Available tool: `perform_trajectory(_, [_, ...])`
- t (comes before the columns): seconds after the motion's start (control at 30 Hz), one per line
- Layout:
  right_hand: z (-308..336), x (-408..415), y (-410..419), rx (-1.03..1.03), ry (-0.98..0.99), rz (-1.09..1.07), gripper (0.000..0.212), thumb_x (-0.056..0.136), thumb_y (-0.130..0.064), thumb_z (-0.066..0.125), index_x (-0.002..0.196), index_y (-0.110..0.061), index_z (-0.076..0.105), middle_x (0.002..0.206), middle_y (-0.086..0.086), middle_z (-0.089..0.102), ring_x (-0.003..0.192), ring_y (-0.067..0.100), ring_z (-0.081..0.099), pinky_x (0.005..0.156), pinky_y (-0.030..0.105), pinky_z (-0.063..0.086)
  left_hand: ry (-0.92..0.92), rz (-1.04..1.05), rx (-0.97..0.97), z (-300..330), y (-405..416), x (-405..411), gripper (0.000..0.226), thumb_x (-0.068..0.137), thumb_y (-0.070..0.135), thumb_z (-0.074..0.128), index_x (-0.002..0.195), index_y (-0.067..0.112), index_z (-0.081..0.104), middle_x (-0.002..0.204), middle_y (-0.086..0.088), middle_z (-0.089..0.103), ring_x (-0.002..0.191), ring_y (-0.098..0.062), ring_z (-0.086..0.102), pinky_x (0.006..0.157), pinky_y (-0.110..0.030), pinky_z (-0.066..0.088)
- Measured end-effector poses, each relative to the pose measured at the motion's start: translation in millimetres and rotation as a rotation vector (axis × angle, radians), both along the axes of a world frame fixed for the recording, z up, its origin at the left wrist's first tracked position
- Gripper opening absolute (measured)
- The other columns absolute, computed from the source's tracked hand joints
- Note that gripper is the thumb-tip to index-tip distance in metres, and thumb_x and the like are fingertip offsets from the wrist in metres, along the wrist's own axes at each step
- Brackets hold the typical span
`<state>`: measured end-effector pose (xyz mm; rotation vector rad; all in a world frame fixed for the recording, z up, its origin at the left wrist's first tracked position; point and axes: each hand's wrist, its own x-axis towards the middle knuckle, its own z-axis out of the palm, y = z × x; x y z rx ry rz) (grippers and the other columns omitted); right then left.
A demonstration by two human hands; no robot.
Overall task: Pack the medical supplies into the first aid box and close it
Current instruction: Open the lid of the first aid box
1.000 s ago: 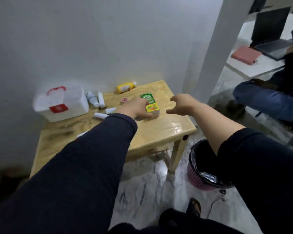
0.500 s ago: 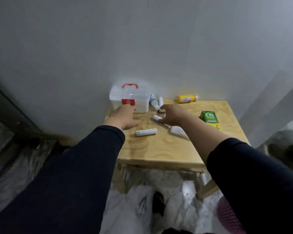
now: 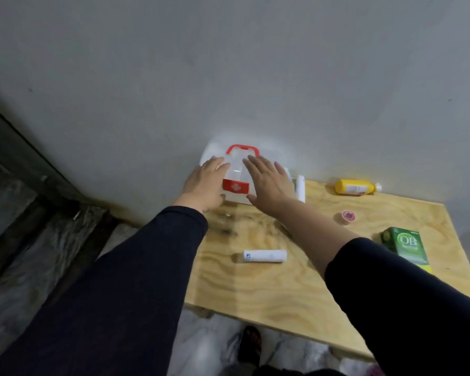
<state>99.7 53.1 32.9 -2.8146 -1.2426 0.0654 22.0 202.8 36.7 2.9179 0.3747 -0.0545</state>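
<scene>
A white first aid box (image 3: pixel 236 172) with a red handle (image 3: pixel 242 149) and a red cross latch stands closed at the table's back left corner, against the wall. My left hand (image 3: pixel 205 183) lies on its left side and my right hand (image 3: pixel 267 183) on its right side, both with fingers spread and touching it. Loose on the wooden table (image 3: pixel 269 294) are a white tube (image 3: pixel 265 255), a white roll (image 3: pixel 300 187) right of the box, a yellow bottle (image 3: pixel 354 187), a small pink cup (image 3: pixel 347 215) and a green carton (image 3: pixel 404 246).
The grey wall rises directly behind the box. Dark flooring and a ledge lie left of the table. My foot in a sandal (image 3: pixel 251 346) shows below the table's front edge.
My view has swung left from the green carton toward the box. Both hands have moved forward off the tabletop and onto the first aid box.
</scene>
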Motion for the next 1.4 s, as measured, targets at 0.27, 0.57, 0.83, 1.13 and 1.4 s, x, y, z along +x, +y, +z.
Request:
perform_trajectory(0.27, [-44.7,6.3,19.4,-0.063,-0.226,-0.009,0.078,0.093,-0.042,0.051,0.152,-0.014,0.008,0.161,0.007,0.013,0.149,0.027,0.01,0.121,0.045,0.006,-0.102,-0.032,0.034,-23.2,24.4,24.1,0.084,0.091,0.012,0.065,0.156,0.02,0.012,0.164,0.001,0.009,0.15,-0.018,0.008,0.118,-0.033,0.016])
perform_trajectory(0.57, [-48.2,-3.4,30.5,-0.051,-0.261,-0.086,0.07,0.09,-0.027,0.055,0.149,-0.008,0.022,0.157,0.012,0.026,0.147,0.029,0.02,0.12,0.045,0.011,-0.177,-0.147,0.1,-32.6,42.6,25.0,0.079,0.093,0.0,0.059,0.156,0.02,0.015,0.163,0.002,0.013,0.15,-0.016,0.012,0.116,-0.03,0.021])
perform_trajectory(0.83, [-43.3,-36.4,23.7,0.054,-0.332,-0.117,0.054,0.072,-0.008,0.074,0.125,-0.006,0.061,0.133,0.01,0.061,0.126,0.026,0.056,0.102,0.052,0.043,-0.144,-0.263,0.115,-27.6,53.3,5.6,0.073,0.096,0.016,0.058,0.155,0.018,0.016,0.163,0.001,0.015,0.149,-0.014,0.014,0.111,-0.03,0.034])
perform_trajectory(1.13, [-13.9,-56.4,35.4,0.183,-0.357,-0.211,0.043,0.074,-0.004,0.073,0.116,-0.007,0.067,0.125,0.009,0.067,0.119,0.027,0.061,0.096,0.052,0.048,-0.207,-0.356,0.126,-4.0,68.1,-7.2,0.066,0.099,0.028,0.05,0.155,0.014,0.018,0.161,0.001,0.021,0.148,-0.013,0.018,0.112,-0.03,0.03])
perform_trajectory(1.4, [31.7,-36.4,36.0,0.229,-0.254,-0.44,0.053,0.099,-0.024,0.042,0.149,-0.013,0.026,0.158,0.003,0.028,0.147,0.019,0.022,0.12,0.042,0.02,-0.293,-0.358,0.08,37.0,82.1,23.9,0.05,0.101,0.027,0.045,0.149,0.015,0.034,0.155,0.001,0.036,0.143,-0.016,0.032,0.107,-0.034,0.036])
